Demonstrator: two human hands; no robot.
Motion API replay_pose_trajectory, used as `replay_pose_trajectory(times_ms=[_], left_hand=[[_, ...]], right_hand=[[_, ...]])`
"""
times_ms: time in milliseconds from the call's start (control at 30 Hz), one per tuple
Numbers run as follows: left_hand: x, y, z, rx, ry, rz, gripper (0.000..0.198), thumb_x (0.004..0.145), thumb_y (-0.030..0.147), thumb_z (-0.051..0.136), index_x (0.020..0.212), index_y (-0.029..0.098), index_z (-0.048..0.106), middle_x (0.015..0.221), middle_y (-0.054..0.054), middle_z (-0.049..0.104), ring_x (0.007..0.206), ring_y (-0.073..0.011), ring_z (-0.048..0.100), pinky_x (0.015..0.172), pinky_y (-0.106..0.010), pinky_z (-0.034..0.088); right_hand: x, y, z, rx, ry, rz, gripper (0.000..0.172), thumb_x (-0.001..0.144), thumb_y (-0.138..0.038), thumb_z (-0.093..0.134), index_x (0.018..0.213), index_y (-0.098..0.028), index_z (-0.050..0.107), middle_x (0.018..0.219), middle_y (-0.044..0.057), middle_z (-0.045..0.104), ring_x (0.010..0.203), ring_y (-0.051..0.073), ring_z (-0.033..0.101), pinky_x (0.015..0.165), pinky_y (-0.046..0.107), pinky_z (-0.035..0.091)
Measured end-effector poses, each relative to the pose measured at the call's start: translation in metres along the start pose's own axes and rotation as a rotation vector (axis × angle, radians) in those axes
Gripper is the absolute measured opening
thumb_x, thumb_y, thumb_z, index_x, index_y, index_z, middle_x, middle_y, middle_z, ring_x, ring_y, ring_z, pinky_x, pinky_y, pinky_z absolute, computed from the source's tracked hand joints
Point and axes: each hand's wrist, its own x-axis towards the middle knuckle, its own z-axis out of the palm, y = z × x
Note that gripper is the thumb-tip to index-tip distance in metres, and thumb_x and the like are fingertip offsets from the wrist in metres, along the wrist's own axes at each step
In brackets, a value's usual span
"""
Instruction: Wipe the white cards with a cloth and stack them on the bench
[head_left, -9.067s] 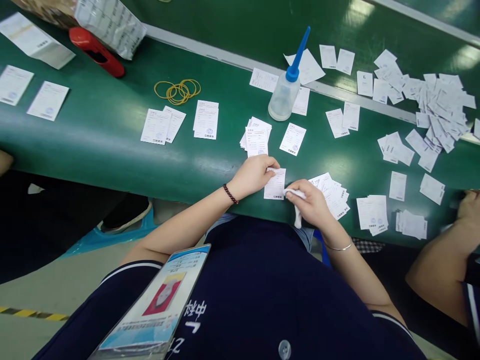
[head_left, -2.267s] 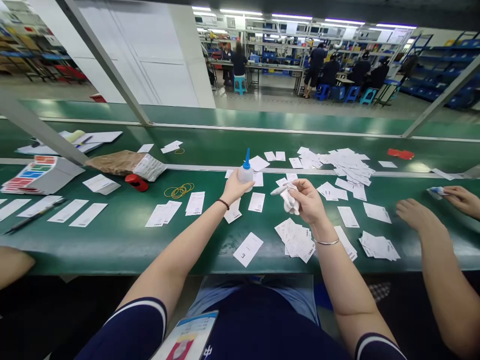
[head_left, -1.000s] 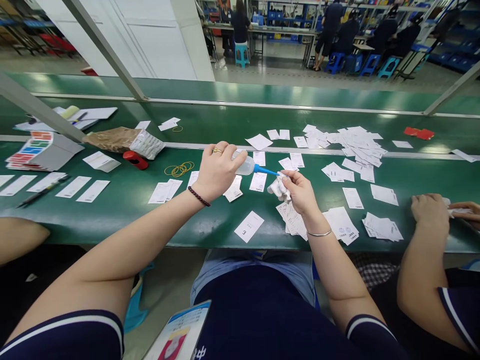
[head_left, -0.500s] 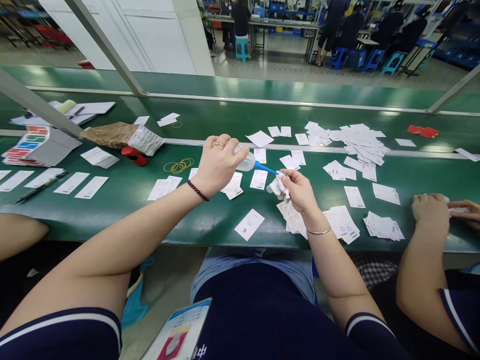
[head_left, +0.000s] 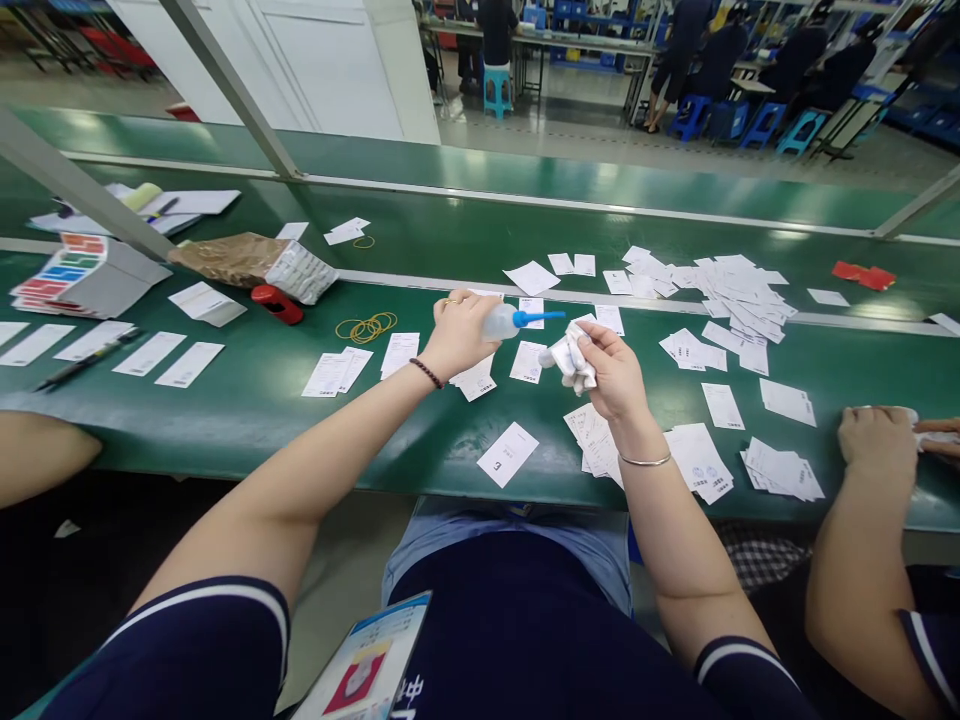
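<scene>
On the table (head_left: 420,440), rubber bands (head_left: 365,327) lie left of the bottle (head_left: 499,323), heaped cards (head_left: 739,288) right of the cloth (head_left: 571,360).

A factory workshop: long green-topped workbench (head_left: 427,440) near, dark-clothed workers (head_left: 716,68) sit on blue plastic stools (head_left: 690,116) far right

A translucent bottle (head_left: 501,322) tilts nearly level, its blue nozzle (head_left: 538,317) pointing toward a crumpled white cloth (head_left: 574,362) nearby.
</scene>
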Motion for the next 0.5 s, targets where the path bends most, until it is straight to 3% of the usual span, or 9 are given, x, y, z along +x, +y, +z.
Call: replay_pose_trajectory(times_ms=[133,200,300,400,500], left_hand=[[0.024,-0.022,0.031,-0.331,-0.013,-0.284,0.062,0.063,0.029,0.078,0.12,0.018,0.054,0.118,-0.01,0.064,0.114,-0.0318,0.058,0.099,-0.045,0.045],[0.033,-0.034,0.047,-0.449,0.027,-0.349,0.065,0.064,0.028,0.078,0.121,0.017,0.051,0.12,-0.01,0.063,0.113,-0.0278,0.06,0.1,-0.04,0.046],[0.043,-0.048,0.067,-0.592,0.068,-0.348,0.067,0.064,0.027,0.079,0.122,0.016,0.048,0.123,-0.011,0.06,0.117,-0.0286,0.058,0.103,-0.043,0.044],[0.042,-0.052,0.067,-0.579,0.072,-0.329,0.076,0.064,0.027,0.081,0.129,0.015,0.043,0.133,-0.016,0.052,0.129,-0.0319,0.047,0.109,-0.047,0.038],[0.012,-0.04,0.044,-0.429,0.152,-0.291,0.08,0.07,0.034,0.077,0.136,0.018,0.037,0.144,-0.017,0.04,0.14,-0.0331,0.033,0.112,-0.051,0.031]], right_hand=[[-0.005,-0.001,-0.003,-0.046,0.052,0.013,0.044,0.069,-0.044,0.078,0.1,-0.021,0.058,0.067,-0.003,0.061,0.041,0.009,0.053,0.033,0.022,0.04],[-0.016,0.002,-0.006,-0.095,0.087,0.02,0.039,0.07,-0.042,0.078,0.098,-0.021,0.06,0.069,-0.003,0.061,0.043,0.009,0.052,0.034,0.022,0.041],[-0.038,0.008,-0.011,-0.206,0.098,0.051,0.035,0.071,-0.04,0.078,0.097,-0.021,0.064,0.078,0.0,0.064,0.053,0.011,0.057,0.041,0.023,0.047],[-0.061,0.013,-0.014,-0.414,0.059,0.098,0.037,0.072,-0.04,0.079,0.101,-0.021,0.066,0.087,0.004,0.068,0.068,0.015,0.064,0.056,0.028,0.054],[-0.079,0.016,-0.013,-0.821,-0.023,0.029,0.03,0.078,-0.04,0.074,0.101,-0.022,0.068,0.089,0.006,0.071,0.076,0.02,0.066,0.068,0.036,0.057]])
